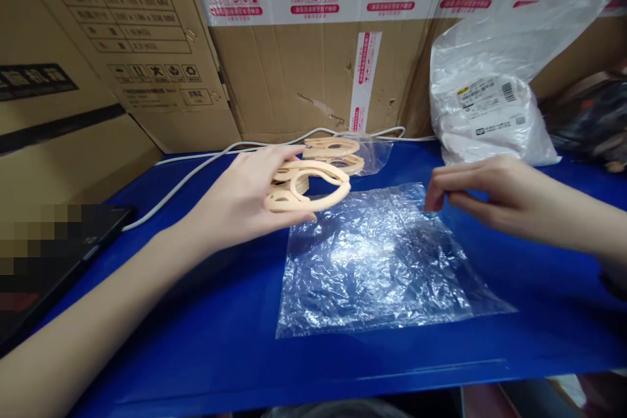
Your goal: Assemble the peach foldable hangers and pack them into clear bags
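My left hand (249,192) is closed around a stack of beige plastic folding hangers (321,199), thumb below and fingers above. It holds them over the left upper corner of a clear plastic bag (372,268), which lies flat and wrinkled on the blue tabletop. Beside the bag's upper right edge, my right hand (470,192) has its fingers curled together, tips pointing down. Whether anything is pinched in them is hidden. Behind the held hangers, more beige hangers (330,145) lie in or on another clear bag (375,153).
Cardboard boxes (294,72) with printed tape stand along the back and left. A white cable (181,186) runs across the rear of the blue table (206,339). A white labelled plastic bag (490,111) stands at the back right. A dark phone-like device (93,248) is at the left.
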Motion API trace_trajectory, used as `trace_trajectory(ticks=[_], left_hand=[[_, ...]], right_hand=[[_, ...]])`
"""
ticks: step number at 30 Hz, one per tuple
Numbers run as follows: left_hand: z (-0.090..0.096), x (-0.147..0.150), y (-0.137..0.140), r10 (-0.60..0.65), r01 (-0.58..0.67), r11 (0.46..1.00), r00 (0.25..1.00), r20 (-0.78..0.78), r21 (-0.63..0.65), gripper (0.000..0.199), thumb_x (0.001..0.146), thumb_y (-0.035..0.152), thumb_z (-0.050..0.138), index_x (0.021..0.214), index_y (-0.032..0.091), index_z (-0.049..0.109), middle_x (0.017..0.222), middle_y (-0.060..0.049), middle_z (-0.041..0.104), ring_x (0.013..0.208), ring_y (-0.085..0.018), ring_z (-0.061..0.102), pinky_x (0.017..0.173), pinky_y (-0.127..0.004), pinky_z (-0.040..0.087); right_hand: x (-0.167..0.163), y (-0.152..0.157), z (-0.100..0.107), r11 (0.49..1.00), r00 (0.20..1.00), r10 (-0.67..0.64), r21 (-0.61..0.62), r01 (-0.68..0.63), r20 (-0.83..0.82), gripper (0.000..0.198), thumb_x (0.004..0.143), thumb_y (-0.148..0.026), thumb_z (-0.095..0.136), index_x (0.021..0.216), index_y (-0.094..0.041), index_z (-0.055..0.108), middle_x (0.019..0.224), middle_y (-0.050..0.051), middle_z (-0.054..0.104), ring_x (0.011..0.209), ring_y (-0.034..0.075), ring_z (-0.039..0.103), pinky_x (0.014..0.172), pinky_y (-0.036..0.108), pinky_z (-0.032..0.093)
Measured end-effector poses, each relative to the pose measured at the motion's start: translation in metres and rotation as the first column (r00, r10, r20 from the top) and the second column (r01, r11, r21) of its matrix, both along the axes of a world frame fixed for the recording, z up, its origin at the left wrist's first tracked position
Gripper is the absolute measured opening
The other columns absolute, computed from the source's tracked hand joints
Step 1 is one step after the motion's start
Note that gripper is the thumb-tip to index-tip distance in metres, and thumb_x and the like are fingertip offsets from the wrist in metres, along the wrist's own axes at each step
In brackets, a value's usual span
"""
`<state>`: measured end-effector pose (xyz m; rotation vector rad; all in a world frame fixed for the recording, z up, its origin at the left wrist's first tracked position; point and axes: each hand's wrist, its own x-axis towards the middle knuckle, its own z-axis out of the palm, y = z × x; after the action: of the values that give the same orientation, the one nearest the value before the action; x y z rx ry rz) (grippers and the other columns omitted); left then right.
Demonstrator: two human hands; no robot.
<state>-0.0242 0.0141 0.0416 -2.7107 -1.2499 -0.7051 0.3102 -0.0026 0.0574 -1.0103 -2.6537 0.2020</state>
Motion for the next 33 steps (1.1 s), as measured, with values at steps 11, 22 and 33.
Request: trace_trajectory(ticks=[11, 22, 33], left_hand=[[-0.006, 0.04, -0.047, -0.226, 0.234, 0.942, 0.972, -0.06, 0.239, 0.079, 0.082, 0.064, 0.062, 0.138, 0.013, 0.039, 0.131, -0.014, 0.061, 0.12, -0.028, 0.056, 0.101, -0.039, 0.04], [-0.004, 0.037, -0.046, -0.184, 0.192, 0.961, 0.981, -0.058, 0.199, 0.08, 0.082, 0.061, 0.063, 0.143, 0.019, 0.033, 0.132, -0.012, 0.06, 0.119, -0.03, 0.057, 0.097, -0.043, 0.043], [-0.003, 0.024, -0.033, -0.15, 0.151, 0.98, 0.989, -0.016, 0.133, 0.063, 0.083, 0.05, 0.068, 0.133, 0.018, 0.048, 0.138, -0.01, 0.056, 0.128, -0.027, 0.051, 0.107, -0.041, 0.04]], right_hand=[[-0.041, -0.027, -0.018, 0.976, 0.984, 0.128, 0.193, -0.102, -0.127, 0.075, 0.078, -0.059, 0.069, 0.141, -0.032, 0.039, 0.129, 0.008, 0.058, 0.116, 0.029, 0.058, 0.091, 0.038, 0.051], [-0.037, -0.026, -0.021, 0.976, 0.981, 0.116, 0.2, -0.083, -0.155, 0.081, 0.082, -0.047, 0.068, 0.15, -0.035, 0.026, 0.136, 0.006, 0.055, 0.12, 0.029, 0.055, 0.095, 0.039, 0.049], [-0.026, -0.014, -0.016, 0.955, 0.988, 0.086, 0.292, -0.045, -0.131, 0.081, 0.081, -0.043, 0.066, 0.151, -0.035, 0.027, 0.131, 0.009, 0.055, 0.114, 0.034, 0.056, 0.091, 0.049, 0.053]])
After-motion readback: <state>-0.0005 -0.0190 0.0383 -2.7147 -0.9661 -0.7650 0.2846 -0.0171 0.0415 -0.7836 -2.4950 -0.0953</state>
